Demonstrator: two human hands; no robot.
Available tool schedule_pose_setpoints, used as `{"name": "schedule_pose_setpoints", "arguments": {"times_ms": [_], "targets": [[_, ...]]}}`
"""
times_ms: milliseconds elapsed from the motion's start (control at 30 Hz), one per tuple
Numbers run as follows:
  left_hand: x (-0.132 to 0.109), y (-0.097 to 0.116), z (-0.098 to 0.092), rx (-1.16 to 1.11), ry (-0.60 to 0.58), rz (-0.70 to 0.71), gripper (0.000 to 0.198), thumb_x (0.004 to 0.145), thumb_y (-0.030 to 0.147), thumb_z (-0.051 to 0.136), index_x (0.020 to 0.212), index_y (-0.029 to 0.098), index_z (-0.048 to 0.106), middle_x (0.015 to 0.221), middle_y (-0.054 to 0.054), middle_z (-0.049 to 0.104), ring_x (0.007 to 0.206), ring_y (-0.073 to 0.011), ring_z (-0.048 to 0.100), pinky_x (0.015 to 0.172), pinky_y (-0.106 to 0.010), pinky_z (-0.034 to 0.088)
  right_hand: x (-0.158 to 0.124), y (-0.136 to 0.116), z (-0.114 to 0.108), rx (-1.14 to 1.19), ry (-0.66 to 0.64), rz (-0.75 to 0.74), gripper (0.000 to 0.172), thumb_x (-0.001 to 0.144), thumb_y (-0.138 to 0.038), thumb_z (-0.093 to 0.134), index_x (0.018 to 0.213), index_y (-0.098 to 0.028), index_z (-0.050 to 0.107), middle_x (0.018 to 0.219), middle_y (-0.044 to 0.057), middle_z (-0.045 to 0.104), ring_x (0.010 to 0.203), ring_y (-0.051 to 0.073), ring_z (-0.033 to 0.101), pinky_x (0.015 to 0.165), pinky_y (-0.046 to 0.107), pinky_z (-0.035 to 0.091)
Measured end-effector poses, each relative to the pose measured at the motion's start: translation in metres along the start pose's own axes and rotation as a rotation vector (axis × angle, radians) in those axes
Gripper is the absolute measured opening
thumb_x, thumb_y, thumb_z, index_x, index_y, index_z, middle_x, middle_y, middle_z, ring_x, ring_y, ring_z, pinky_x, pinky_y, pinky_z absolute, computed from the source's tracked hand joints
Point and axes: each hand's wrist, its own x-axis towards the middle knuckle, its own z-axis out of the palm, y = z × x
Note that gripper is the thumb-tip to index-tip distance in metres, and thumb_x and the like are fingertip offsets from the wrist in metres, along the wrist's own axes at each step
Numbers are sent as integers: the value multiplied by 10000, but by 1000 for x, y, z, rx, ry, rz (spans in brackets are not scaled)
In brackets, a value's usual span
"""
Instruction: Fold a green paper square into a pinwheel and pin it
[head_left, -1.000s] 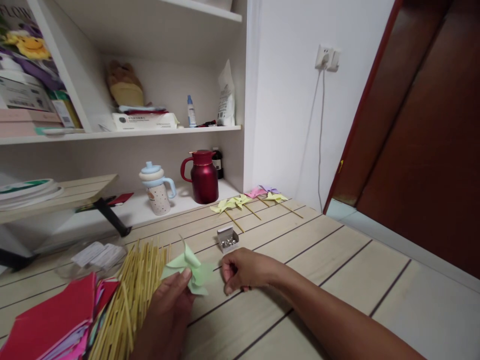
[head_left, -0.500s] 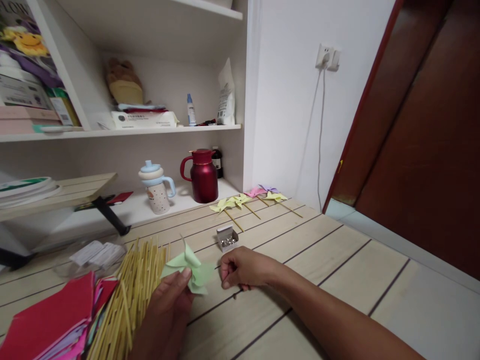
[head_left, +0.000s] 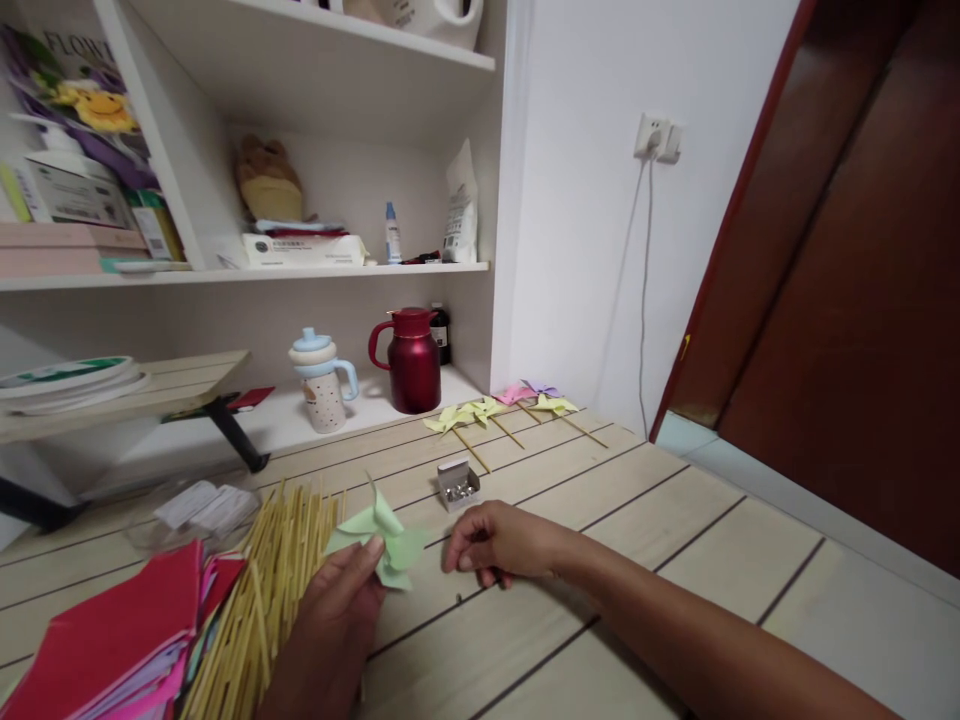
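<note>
Moved since the earlier frame: one small dark piece [head_left: 459, 598], now lying farther left on the planks, below the fingertips of the right hand [head_left: 499, 545]; those fingers are slightly rolled up from it. A slight shift of the whole view is also noted. Meaning, as judged: the piece is out of the grip and not joined to the paper.

Left hand [head_left: 341, 600]: thumb and fingers pressed together, the folded green pinwheel [head_left: 381, 520] pinched near its middle, its blades spread just left of the right hand.
Right hand: fingers loosely curled; whether anything is held between them cannot be told.

Beyond the right hand: opened box of metal pieces [head_left: 458, 487], just beside; farther off, pinwheels on sticks [head_left: 487, 408].
Left of the left hand: yellow sticks [head_left: 281, 560], close by, movement judged hampered; then stacked coloured paper [head_left: 112, 640].
Right of the right hand: planked tabletop [head_left: 630, 500], the widest room for moving, bounded by its far right edge.
</note>
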Motion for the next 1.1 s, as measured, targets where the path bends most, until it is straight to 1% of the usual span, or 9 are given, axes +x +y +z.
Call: {"name": "schedule_pose_setpoints", "arguments": {"times_ms": [133,200,400,500,600,733,900,1033,1100], "targets": [[-3,22,2,-129,114,-83,223,646,393,725,774,212,756,923,-59,742,941,-261,646,861,-343,502,-1,1,3,-11,34,-4,133,779,-185,597,846,-154,708,642,-33,574,468,67,513,378,152,368],[-7,32,1,-176,150,-108,196,624,393,743,722,223,747,866,-54,750,895,-259,662,818,-350,525,-2,1,5,-25,59,-4,139,775,-178,588,847,-152,704,672,-26,584,468,67,512,382,160,368],[-15,45,-4,-257,143,-73,340,513,356,841,824,249,759,929,-54,775,978,-306,679,772,-385,561,-14,0,14,-134,155,-58,172,774,-102,553,788,-139,720,543,-45,519,474,73,431,438,176,302],[-15,49,-3,-311,130,-107,262,502,333,843,726,240,746,868,-53,779,955,-308,690,772,-394,565,-18,3,18,-187,236,-95,170,742,-51,557,751,-140,702,590,-34,561,532,82,452,498,185,322],[-14,56,-1,-432,117,-121,304,483,251,848,773,243,756,917,-43,781,1002,-304,679,819,-386,557,-19,7,19,-200,303,-118,175,768,-52,533,794,-145,679,658,-20,584,574,90,471,532,185,344],[-14,67,-1,-627,87,-198,274,444,134,841,682,227,739,824,-34,778,983,-300,685,847,-358,546,-21,9,18,-202,268,-166,203,770,-40,543,798,-152,710,659,-17,570,579,93,461,529,183,346],[-15,63,-1,-749,95,-279,308,459,53,813,705,225,742,815,-26,775,974,-290,689,816,-328,545,-20,13,13,-176,212,-249,292,770,-45,586,911,-225,768,832,2,555,656,99,497,589,192,406],[-11,51,0,-719,111,-303,316,463,29,811,692,233,736,803,-9,774,939,-276,699,790,-324,549,-18,16,9,-150,179,-253,260,769,-83,622,913,-236,775,850,-1,538,589,81,478,541,194,406],[-9,46,0,-718,109,-316,317,464,24,816,691,230,735,779,-6,772,910,-263,705,780,-316,549,-17,16,9,-154,176,-258,256,765,-89,637,915,-241,779,850,-1,545,622,91,502,577,201,430]]}}
